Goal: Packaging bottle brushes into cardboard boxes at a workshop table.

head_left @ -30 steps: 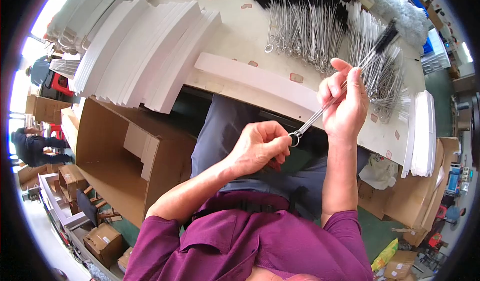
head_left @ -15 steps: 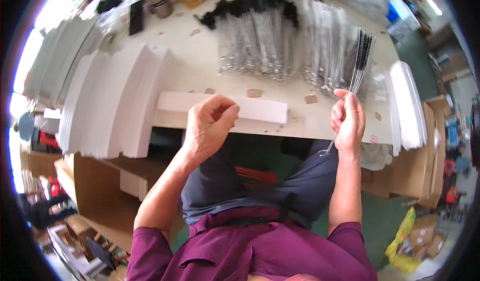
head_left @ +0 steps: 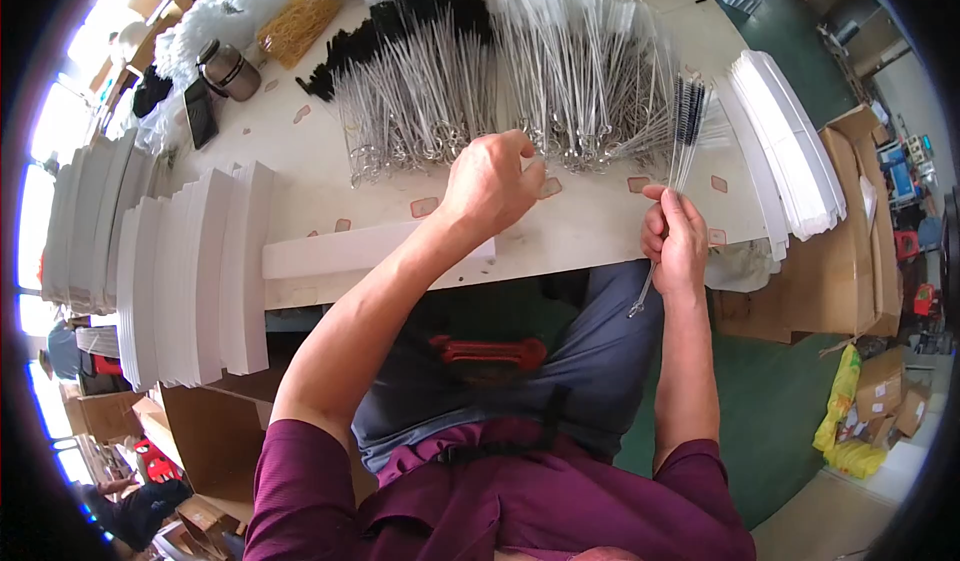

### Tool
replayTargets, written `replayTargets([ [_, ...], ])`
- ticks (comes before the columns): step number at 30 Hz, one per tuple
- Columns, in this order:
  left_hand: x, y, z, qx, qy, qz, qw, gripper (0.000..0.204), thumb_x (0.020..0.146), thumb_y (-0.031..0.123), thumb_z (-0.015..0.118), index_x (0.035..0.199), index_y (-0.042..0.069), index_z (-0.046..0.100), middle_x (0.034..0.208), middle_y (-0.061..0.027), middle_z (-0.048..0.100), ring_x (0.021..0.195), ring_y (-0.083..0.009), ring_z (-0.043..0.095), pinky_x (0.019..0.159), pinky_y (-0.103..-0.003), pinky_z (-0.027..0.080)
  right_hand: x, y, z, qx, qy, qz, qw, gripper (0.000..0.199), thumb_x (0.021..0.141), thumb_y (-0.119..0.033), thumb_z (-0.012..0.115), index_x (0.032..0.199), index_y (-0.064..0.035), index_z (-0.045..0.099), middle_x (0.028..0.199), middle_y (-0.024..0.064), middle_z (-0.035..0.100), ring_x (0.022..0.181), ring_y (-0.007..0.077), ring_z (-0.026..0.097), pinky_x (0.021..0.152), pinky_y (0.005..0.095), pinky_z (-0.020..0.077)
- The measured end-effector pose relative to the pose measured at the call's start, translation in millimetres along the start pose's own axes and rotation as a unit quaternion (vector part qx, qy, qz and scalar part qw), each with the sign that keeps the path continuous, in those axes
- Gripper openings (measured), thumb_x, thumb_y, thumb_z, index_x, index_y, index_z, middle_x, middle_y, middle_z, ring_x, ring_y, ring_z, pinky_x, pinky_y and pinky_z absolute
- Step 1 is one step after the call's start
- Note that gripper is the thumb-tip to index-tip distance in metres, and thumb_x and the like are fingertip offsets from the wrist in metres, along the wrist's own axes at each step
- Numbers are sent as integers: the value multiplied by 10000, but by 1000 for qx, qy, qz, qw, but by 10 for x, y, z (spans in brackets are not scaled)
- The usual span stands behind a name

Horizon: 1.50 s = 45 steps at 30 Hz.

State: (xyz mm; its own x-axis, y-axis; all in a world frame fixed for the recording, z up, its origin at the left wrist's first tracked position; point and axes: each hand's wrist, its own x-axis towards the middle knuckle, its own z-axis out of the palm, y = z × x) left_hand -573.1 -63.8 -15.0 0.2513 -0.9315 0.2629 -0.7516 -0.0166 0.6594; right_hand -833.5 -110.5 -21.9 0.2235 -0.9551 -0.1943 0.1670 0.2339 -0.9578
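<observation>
Reaching further since the earlier frame, left hand [head_left: 490, 176] now curls loosely over the wire brush pile [head_left: 470, 81] on the table [head_left: 320, 191]. Right hand [head_left: 675, 241] grips several brushes [head_left: 685, 121] upright; tangled loops could drag neighbours out.

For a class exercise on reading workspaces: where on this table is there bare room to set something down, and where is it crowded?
Bare tabletop lies between the white card stacks and the wire brush pile, above the long white strip. A thin free band runs by the right hand. The back is crowded with brushes; the left hand reaches there.
</observation>
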Motion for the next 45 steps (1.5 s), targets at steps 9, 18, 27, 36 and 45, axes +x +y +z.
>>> replayTargets([
  [9,110,-111,107,-45,1,-21,999,168,871,124,703,986,9,744,737,-128,717,609,-198,683,599,-340,547,35,88,-91,68,-21,17,997,305,1093,-302,518,1113,-27,649,672,-40,440,508,53,356,440,237,271],
  [18,283,654,267,59,-49,119,990,207,894,186,706,1034,33,703,769,-179,706,728,-378,709,691,-451,566,16,117,-88,96,-18,-3,995,291,1103,-256,501,1110,2,636,672,-31,462,513,55,383,423,224,284],
  [27,458,618,360,44,-52,115,991,161,891,162,671,834,14,704,742,-195,686,691,-367,701,647,-431,555,10,107,-146,150,-26,-1,988,291,1110,-243,479,1110,8,626,678,-14,476,508,69,395,425,236,296],
  [36,773,907,-28,-295,-95,-76,948,164,953,143,714,991,0,785,729,-8,699,582,-49,579,533,-233,484,119,204,-266,217,-34,-1,976,270,1101,-246,489,1083,-19,634,735,22,575,550,130,512,487,305,405],
  [45,880,1088,-275,-255,69,45,963,127,960,71,701,1023,-19,765,744,-47,693,586,-73,608,532,-233,504,858,-117,-48,401,-16,-11,916,203,1066,-119,481,985,49,560,1153,292,627,1132,422,645,1061,520,543],
])
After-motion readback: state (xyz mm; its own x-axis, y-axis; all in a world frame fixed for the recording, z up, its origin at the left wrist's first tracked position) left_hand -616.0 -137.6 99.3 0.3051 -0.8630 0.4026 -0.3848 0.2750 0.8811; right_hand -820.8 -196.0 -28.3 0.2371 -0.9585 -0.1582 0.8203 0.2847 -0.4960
